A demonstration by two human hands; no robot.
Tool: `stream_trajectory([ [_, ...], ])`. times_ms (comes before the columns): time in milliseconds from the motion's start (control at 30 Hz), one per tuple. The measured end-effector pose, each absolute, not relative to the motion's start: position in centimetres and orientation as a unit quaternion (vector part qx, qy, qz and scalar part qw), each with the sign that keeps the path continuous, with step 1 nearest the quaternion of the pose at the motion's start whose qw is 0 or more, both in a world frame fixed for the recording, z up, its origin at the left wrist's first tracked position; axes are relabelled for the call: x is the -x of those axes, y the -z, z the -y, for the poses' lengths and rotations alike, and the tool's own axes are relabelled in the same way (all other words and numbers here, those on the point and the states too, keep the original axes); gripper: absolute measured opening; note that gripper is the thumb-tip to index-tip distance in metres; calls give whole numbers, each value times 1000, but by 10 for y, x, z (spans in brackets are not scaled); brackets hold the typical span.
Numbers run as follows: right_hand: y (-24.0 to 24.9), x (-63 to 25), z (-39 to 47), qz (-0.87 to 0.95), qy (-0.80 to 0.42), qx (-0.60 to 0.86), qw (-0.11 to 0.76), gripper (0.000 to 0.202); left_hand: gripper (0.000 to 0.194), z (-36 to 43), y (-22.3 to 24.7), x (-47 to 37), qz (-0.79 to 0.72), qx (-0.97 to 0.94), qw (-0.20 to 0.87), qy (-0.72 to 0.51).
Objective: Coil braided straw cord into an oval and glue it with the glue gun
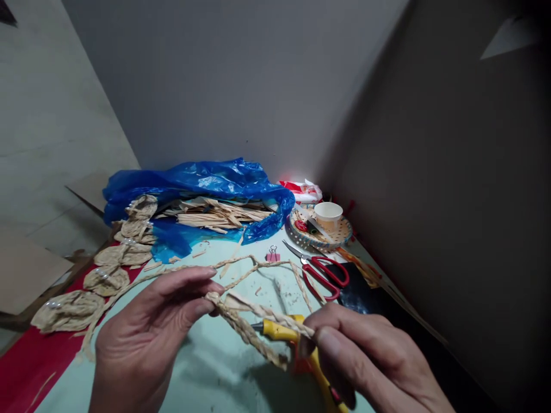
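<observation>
Pale green flat counter (204,376) bears a crumpled blue plastic bag (198,178) at back. Left hand (148,330) pinches a tan braided plant-fibre cord (245,331), right hand (374,355) a pale twisted fibre strand (278,317) alongside, both above the counter. Yellow plastic glue gun (275,330) below; red-handled metal scissors (306,264), then pink metal binder clip (272,257) beyond.

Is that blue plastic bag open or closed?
Open: the blue plastic bag gapes toward the camera, showing a pile of pale strips in its mouth.
</observation>
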State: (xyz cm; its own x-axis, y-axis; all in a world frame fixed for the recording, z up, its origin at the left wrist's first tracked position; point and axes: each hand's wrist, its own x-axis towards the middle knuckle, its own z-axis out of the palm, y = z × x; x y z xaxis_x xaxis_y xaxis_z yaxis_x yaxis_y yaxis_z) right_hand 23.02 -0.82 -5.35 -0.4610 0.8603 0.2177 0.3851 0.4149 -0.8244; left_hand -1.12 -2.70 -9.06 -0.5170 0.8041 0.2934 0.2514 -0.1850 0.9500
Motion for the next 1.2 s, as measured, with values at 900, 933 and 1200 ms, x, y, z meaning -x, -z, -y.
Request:
stream_trajectory([
  [900,64,-220,14,784,-328,407,335,28,27,32,92,15,-576,-540,139,-598],
  [933,65,-220,14,785,-323,408,336,28,27,32,91,14,-571,-544,141,-598],
  [1200,72,-219,13,793,-295,372,382,17,24,32,84,14,-557,-573,134,-586],
])
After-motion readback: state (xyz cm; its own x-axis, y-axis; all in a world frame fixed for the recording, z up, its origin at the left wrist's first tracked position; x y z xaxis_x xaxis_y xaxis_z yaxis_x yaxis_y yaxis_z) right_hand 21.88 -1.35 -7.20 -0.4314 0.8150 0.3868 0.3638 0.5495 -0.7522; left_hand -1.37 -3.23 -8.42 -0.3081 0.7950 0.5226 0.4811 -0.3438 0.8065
